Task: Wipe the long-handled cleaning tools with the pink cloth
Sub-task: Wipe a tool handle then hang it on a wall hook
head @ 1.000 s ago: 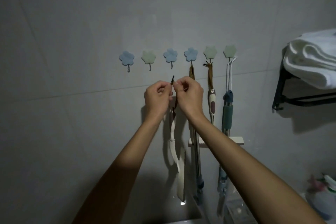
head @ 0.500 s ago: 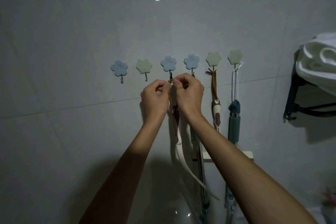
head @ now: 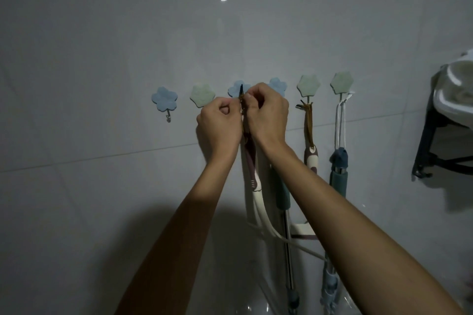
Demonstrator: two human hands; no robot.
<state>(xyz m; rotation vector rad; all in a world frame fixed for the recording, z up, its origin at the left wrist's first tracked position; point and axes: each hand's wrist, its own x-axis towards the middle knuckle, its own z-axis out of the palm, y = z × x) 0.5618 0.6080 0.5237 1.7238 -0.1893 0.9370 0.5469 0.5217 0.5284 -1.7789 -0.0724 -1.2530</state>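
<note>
Both hands at frame centre: left hand (head: 220, 123) and right hand (head: 266, 112) pinch cream brush's (head: 256, 186) hanging loop (head: 241, 100) at third flower hook (head: 236, 89)

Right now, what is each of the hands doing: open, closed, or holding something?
Left hand: closed, pinching the hanging loop of the cream brush.
Right hand: closed, pinching the same loop at the blue hook.

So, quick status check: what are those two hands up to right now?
Left hand and right hand both pinching the brown loop of the cream brush at the third flower hook. No pink cloth visible. Neighbouring tools hang close.
</note>
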